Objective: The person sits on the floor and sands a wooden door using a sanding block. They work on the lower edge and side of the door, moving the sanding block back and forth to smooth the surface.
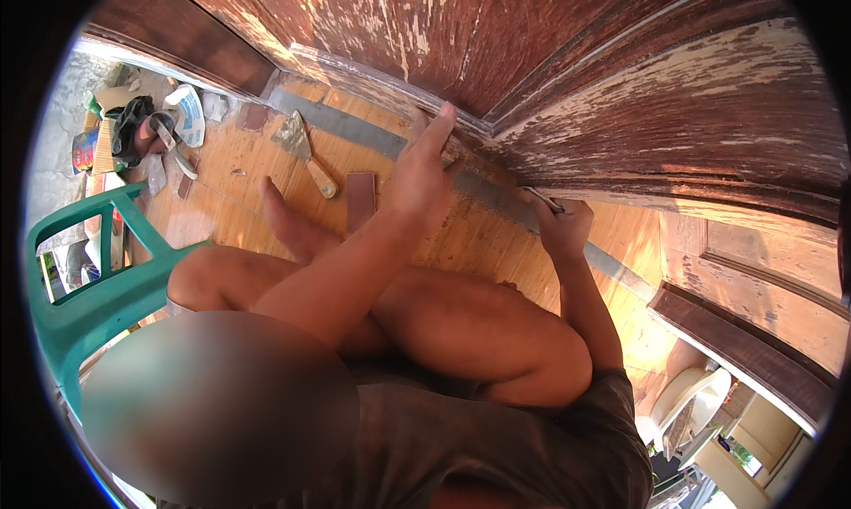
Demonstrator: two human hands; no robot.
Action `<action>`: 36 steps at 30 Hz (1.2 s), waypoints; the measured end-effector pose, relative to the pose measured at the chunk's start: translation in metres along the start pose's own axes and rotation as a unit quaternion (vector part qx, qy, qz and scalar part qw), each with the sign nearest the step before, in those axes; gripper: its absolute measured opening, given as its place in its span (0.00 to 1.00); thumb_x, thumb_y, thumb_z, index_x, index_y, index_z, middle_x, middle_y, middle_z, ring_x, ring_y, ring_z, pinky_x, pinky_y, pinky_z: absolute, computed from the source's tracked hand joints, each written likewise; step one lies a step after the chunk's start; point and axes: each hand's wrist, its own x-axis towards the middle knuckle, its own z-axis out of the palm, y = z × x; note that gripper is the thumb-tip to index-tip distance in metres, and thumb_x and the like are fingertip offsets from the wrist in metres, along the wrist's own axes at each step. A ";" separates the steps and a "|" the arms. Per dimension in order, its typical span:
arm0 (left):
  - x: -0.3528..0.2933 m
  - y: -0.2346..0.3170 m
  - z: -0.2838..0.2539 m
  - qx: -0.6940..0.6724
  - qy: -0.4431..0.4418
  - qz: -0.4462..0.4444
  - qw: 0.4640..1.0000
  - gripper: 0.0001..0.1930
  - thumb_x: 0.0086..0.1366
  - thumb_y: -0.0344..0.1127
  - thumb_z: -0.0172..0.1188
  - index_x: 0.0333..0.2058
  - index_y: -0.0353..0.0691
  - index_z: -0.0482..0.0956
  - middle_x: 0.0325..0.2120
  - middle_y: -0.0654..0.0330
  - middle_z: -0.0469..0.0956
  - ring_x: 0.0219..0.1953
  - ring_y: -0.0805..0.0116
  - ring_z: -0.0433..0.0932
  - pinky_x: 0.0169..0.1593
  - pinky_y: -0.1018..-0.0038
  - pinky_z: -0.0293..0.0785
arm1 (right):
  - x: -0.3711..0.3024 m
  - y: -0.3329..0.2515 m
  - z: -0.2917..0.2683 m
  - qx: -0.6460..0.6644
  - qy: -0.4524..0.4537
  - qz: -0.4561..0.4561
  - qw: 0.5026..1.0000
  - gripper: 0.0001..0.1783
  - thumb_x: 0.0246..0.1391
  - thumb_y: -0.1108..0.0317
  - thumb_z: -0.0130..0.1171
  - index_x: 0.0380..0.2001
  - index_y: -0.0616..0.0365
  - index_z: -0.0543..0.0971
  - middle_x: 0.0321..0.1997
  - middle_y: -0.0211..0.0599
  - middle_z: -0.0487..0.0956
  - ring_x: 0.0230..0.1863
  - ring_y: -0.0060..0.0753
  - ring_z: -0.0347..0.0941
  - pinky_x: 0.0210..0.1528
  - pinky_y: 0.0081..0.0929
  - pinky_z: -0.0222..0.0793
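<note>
A brown wooden door (620, 110) with worn, patchy varnish stands in front of me. My left hand (424, 172) is at its lower edge, fingers stretched out and apart, the tips on or close to the wood. Farther right, my right hand (566, 227) is closed around a thin tool with a metallic edge (544, 200), held against or near the door's bottom edge. Most of that tool is hidden in the fingers, so its kind does not show. A scraper (307, 153) with a wooden handle lies on the floor left of my left hand, beside a brown rectangular piece (361, 199).
My bent legs (479, 332) fill the space below my hands. A green plastic chair (97, 296) stands at the left. Behind it lies a pile with a black bag (133, 128) and several scraps. A wooden threshold (745, 341) and a pale round container (691, 403) are at right.
</note>
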 end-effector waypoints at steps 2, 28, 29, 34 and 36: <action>-0.001 0.000 0.001 0.006 0.012 -0.004 1.000 0.44 0.76 0.57 0.48 0.77 0.42 0.35 0.78 0.57 0.41 0.79 0.56 0.38 0.76 0.47 0.44 | 0.000 -0.006 -0.010 0.044 0.056 -0.053 0.996 0.10 0.47 0.70 0.79 0.25 0.63 0.86 0.21 0.33 0.84 0.22 0.22 0.77 0.28 0.21 0.70; -0.002 0.000 0.000 0.001 0.007 -0.013 1.000 0.45 0.76 0.56 0.49 0.77 0.42 0.35 0.78 0.56 0.39 0.79 0.57 0.38 0.76 0.50 0.45 | 0.000 -0.057 -0.070 0.271 0.194 -0.130 0.934 0.23 0.51 0.76 0.77 0.23 0.52 0.67 0.23 0.27 0.77 0.29 0.12 0.70 0.31 0.16 0.66; -0.001 0.000 -0.001 -0.003 0.001 -0.014 1.000 0.45 0.76 0.56 0.49 0.77 0.42 0.35 0.78 0.56 0.39 0.80 0.57 0.38 0.76 0.50 0.45 | 0.000 -0.058 -0.076 0.334 0.241 -0.114 0.904 0.23 0.51 0.76 0.76 0.23 0.53 0.67 0.24 0.27 0.78 0.29 0.13 0.70 0.32 0.16 0.67; -0.002 0.004 -0.001 -0.008 0.012 -0.028 0.999 0.46 0.76 0.54 0.51 0.77 0.41 0.34 0.78 0.55 0.39 0.79 0.58 0.39 0.76 0.51 0.47 | -0.006 -0.026 -0.047 0.029 0.117 -0.026 0.992 0.20 0.52 0.66 0.78 0.28 0.61 0.73 0.24 0.31 0.79 0.28 0.13 0.68 0.27 0.20 0.65; -0.005 0.006 0.001 -0.006 0.009 -0.028 1.000 0.47 0.76 0.54 0.52 0.77 0.40 0.33 0.78 0.55 0.39 0.79 0.58 0.40 0.75 0.53 0.49 | -0.012 -0.006 -0.023 -0.027 -0.011 0.135 0.990 0.25 0.50 0.59 0.79 0.25 0.61 0.71 0.20 0.32 0.76 0.25 0.16 0.65 0.24 0.25 0.63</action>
